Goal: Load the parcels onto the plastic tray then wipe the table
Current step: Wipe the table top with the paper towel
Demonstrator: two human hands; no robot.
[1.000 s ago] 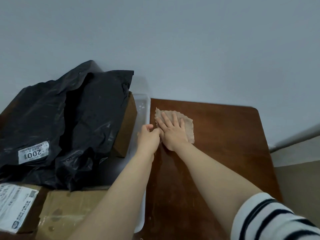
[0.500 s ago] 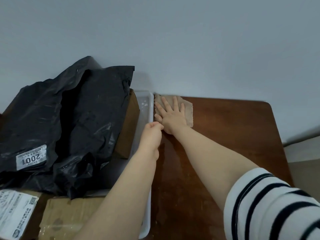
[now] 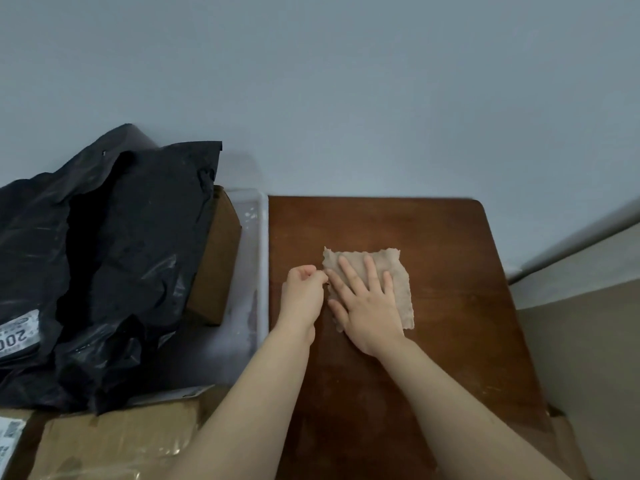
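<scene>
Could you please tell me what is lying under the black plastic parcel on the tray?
A brown cardboard box shows beneath the black plastic parcel, on the plastic tray. Anything else under it is covered.

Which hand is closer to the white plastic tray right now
Left. The left hand is curled just beside the white plastic tray, a narrow strip of table away from its rim. The right hand lies flat on the cloth, farther right.

A plain pale blue-grey wall (image 3: 346, 98) fills the upper view. To the lower right of the wall, a white ledge (image 3: 571, 251) slants above a beige surface (image 3: 588, 358).
</scene>
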